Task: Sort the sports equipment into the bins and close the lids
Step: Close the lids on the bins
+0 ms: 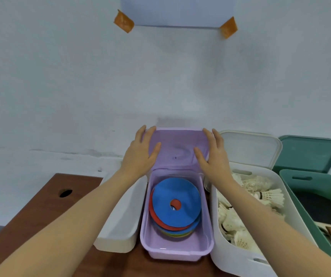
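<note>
— Bins are lined up across the brown wooden table [46,198]: a white lidded bin [120,222] at the left, an open lilac plastic bin [177,250] in the middle, a white bin of feathered shuttlecocks [240,222] and a dark green bin [320,196] at the right. Which one is being handled?

— The lilac one. Its flat hinged lilac lid [177,148] is stood up at the far rim, leaning back toward the wall.

— How is the lid placed relative to the hands?

— It is flanked by them. The left hand [140,154] is laid against its left edge and the right hand [213,154] against its right edge, fingers straight and lightly spread, thumbs reaching onto the inner face. Neither hand is nearer; the lid's hinge line runs left to right between them, so a fold toward the body seems called for.

— And the contents?

— A stack of flat coloured discs [176,206], blue on top, is seated inside, below the rim.
</note>
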`<state>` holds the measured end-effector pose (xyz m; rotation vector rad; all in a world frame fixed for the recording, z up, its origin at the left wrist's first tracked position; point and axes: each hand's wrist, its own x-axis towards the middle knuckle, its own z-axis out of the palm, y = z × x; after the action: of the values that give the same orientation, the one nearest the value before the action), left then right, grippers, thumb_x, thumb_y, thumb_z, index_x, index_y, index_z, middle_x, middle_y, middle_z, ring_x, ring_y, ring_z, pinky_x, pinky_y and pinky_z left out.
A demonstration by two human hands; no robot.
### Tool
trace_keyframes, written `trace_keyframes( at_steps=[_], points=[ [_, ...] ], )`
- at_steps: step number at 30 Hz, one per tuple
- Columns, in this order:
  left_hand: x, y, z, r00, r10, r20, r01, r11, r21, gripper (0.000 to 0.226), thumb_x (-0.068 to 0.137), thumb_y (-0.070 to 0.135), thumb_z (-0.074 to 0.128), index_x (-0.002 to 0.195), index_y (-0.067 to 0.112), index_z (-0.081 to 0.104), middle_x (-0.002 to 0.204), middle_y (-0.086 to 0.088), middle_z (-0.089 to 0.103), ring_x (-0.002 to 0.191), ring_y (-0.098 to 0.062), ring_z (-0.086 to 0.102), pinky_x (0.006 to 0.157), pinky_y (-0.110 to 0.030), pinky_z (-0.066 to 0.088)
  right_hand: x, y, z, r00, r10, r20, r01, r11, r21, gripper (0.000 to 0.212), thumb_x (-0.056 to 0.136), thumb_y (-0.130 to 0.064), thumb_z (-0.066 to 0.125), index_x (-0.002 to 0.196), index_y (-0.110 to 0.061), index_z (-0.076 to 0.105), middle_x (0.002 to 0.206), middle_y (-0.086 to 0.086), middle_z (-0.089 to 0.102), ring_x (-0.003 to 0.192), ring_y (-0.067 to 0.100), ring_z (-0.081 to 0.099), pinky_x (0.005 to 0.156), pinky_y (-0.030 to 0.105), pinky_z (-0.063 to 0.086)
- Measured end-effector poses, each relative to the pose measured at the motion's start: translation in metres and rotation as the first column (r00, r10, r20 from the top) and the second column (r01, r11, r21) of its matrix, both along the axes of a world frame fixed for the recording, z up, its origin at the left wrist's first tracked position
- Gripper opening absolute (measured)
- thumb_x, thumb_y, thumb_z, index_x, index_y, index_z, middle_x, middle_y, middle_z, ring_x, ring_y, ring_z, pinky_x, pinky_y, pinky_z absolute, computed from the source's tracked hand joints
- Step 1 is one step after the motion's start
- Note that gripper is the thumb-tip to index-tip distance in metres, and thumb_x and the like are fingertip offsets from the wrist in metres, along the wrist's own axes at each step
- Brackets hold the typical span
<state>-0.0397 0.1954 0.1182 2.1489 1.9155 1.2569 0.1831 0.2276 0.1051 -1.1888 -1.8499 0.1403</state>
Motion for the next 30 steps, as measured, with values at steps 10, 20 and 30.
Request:
trace_keyframes(
  at_steps=[10, 20, 30],
  points=[
    [-0.003, -0.078, -0.048, 1.0, -0.012, 0.013, 0.012, 0.999, -0.049, 0.048, 0.094, 0.044, 0.04, 0.133, 0.016, 0.046, 0.136, -0.008, 0.036, 0.109, -0.028, 0.052, 0.085, -0.036, 0.048, 0.011, -0.084, -0.044, 0.981, -0.095, 0.167, 0.099, 0.995, -0.016, 0.052, 0.09, -0.054, 0.028, 0.128, -0.027, 0.049, 0.13, 0.0, 0.047, 0.115, 0.014, 0.045, 0.097, 0.032, 0.02],
    [-0.007, -0.123, -0.137, 0.981, -0.149, -0.127, 0.113, 0.96, -0.255, 0.061, 0.083, 0.047, 0.043, 0.118, 0.0, 0.062, 0.122, -0.025, 0.057, 0.099, -0.043, 0.06, 0.087, -0.049, 0.047, 0.012, -0.15, -0.131, 0.922, -0.164, 0.351, 0.193, 0.98, -0.047, 0.037, 0.092, -0.034, 0.036, 0.119, -0.02, 0.058, 0.122, 0.02, 0.056, 0.101, 0.036, 0.06, 0.09, 0.042, 0.031],
    [0.009, -0.146, -0.174, 0.944, -0.166, -0.285, 0.068, 0.944, -0.323, 0.046, 0.081, 0.041, 0.043, 0.095, 0.006, 0.07, 0.104, -0.013, 0.068, 0.085, -0.029, 0.069, 0.071, -0.041, 0.053, -0.014, -0.176, -0.171, 0.906, -0.099, 0.412, 0.163, 0.979, -0.124, 0.042, 0.077, -0.011, 0.052, 0.119, -0.015, 0.056, 0.126, 0.017, 0.057, 0.101, 0.03, 0.063, 0.079, 0.046, 0.048]
  ],
)
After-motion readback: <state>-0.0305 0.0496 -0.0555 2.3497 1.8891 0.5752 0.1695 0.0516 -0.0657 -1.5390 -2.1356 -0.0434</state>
